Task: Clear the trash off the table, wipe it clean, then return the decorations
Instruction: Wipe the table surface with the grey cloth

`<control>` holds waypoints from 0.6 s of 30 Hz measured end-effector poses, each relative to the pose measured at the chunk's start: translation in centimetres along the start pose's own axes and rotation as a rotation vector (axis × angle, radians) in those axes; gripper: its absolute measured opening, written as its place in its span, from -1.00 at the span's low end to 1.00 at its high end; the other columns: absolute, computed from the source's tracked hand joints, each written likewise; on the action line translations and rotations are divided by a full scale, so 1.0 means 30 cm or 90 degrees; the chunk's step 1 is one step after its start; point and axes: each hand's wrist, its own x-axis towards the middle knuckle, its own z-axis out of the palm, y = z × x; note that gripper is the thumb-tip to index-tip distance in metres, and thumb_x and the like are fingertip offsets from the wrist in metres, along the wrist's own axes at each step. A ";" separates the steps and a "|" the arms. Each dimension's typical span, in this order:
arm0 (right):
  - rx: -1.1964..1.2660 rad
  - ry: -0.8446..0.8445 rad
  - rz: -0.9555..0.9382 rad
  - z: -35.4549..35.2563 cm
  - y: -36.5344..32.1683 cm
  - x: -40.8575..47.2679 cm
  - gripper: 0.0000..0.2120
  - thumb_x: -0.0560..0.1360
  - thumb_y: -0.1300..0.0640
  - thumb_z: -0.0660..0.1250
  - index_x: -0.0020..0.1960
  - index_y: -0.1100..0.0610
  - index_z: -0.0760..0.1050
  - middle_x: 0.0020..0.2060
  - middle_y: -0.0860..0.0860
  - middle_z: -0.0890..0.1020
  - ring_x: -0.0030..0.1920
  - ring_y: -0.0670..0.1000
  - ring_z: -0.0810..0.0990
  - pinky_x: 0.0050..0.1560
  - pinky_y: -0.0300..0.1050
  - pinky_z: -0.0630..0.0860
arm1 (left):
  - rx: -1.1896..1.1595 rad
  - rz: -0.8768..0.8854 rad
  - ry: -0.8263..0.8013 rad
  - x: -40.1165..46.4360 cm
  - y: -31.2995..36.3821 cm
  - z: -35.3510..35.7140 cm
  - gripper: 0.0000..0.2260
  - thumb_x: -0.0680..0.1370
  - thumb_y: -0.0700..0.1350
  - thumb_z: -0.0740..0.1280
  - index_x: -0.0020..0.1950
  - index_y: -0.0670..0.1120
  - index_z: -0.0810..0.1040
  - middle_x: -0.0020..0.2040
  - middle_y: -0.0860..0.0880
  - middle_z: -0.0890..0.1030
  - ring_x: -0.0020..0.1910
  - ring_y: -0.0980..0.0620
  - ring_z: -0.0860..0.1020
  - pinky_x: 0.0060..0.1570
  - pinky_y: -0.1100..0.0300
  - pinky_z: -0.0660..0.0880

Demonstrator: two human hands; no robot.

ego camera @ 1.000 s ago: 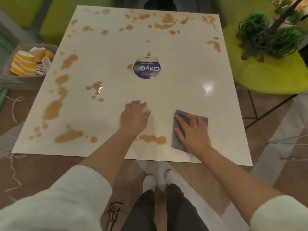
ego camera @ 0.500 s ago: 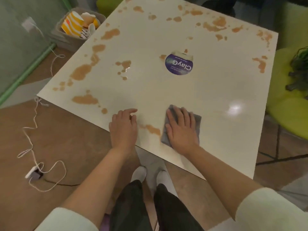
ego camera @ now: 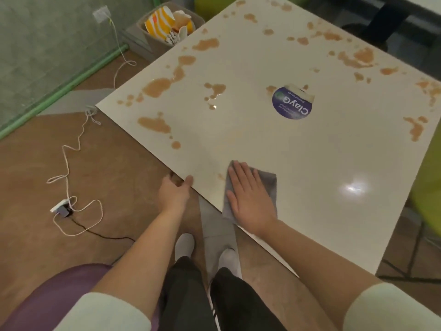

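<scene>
Grey cloth point(ego camera: 267, 187) under flat right hand point(ego camera: 250, 199) overhangs table point(ego camera: 310, 187) edge.

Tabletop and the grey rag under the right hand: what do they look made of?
Tabletop: a hard, glossy cream slab, probably laminate or polished stone; it mirrors a lamp as a sharp glare spot, and the brown spills sit on top as puddles rather than soaking in. Grey rag: soft matte cloth, possibly microfibre; it lies limp and creased beneath the flat right hand, with no shine.

- White cable point(ego camera: 71, 163) lay looped across the brown floor point(ego camera: 114, 168).
- Power strip point(ego camera: 60, 207) sat among its loops.
- Wall socket point(ego camera: 102, 13) held a plug.
</scene>
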 end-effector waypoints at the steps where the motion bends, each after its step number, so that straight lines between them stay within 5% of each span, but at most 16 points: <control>1: -0.005 -0.016 -0.064 0.003 -0.014 -0.034 -0.43 0.67 -0.09 -0.16 0.58 0.18 -0.01 0.58 0.08 0.01 0.57 0.04 -0.12 0.55 0.02 -0.14 | -0.035 -0.024 -0.025 0.009 0.010 -0.005 -0.45 0.46 -0.01 0.48 0.38 -0.14 0.42 0.16 -0.10 0.61 0.03 -0.12 0.62 0.07 -0.04 0.56; 4: -0.009 -0.029 -0.170 -0.006 0.044 -0.007 -0.46 0.67 -0.08 -0.10 0.58 0.13 0.04 0.57 0.04 0.08 0.57 0.03 -0.02 0.55 0.03 -0.06 | -0.189 -0.135 -0.077 0.032 0.049 -0.028 -0.49 0.47 -0.28 0.46 0.38 -0.23 0.39 0.10 -0.13 0.61 -0.05 -0.09 0.60 -0.21 0.11 0.56; 7: 0.008 -0.004 -0.067 -0.018 0.088 0.116 -0.46 0.66 -0.07 -0.12 0.58 0.12 0.05 0.57 0.00 0.08 0.57 0.01 0.00 0.55 0.00 -0.07 | -0.215 -0.181 -0.063 0.061 0.070 -0.029 -0.40 0.39 -0.37 0.50 0.38 -0.25 0.38 0.18 -0.16 0.61 0.04 -0.12 0.62 -0.07 0.04 0.60; 10: 0.028 0.024 -0.001 0.000 -0.020 0.167 -0.46 0.65 -0.03 -0.12 0.58 0.14 0.04 0.57 0.01 0.04 0.57 -0.02 -0.06 0.55 0.02 -0.08 | -0.188 -0.181 -0.021 0.067 0.075 -0.020 -0.64 0.39 -0.37 0.50 0.11 -0.23 0.49 0.09 -0.11 0.62 -0.03 -0.10 0.61 -0.04 0.04 0.60; 13: 0.031 -0.025 -0.169 0.020 -0.095 0.089 -0.49 0.66 -0.01 -0.12 0.58 0.11 0.05 0.58 -0.02 0.04 0.57 -0.04 -0.08 0.56 0.03 -0.07 | -0.173 -0.151 -0.013 0.058 0.066 -0.003 -0.84 0.42 -0.34 0.49 -0.15 -0.13 0.57 0.01 -0.15 0.66 -0.10 -0.09 0.63 -0.21 0.08 0.61; 16: 0.033 -0.056 -0.272 -0.001 0.006 0.098 -0.50 0.66 0.03 -0.09 0.58 0.08 0.07 0.57 -0.05 0.06 0.57 -0.04 -0.05 0.55 0.01 -0.12 | -0.181 -0.136 -0.010 0.051 0.061 -0.005 -0.85 0.44 -0.31 0.49 -0.08 -0.15 0.58 0.01 -0.14 0.66 -0.08 -0.10 0.64 -0.27 0.13 0.59; 18: 0.051 -0.030 -0.191 -0.013 0.062 0.152 -0.49 0.64 0.04 -0.09 0.57 0.09 0.13 0.56 -0.04 0.11 0.57 -0.03 0.00 0.55 0.09 -0.02 | -0.174 -0.136 -0.007 0.050 0.062 -0.010 -0.77 0.43 -0.27 0.50 0.04 -0.17 0.56 0.03 -0.13 0.65 -0.09 -0.09 0.65 -0.21 0.10 0.62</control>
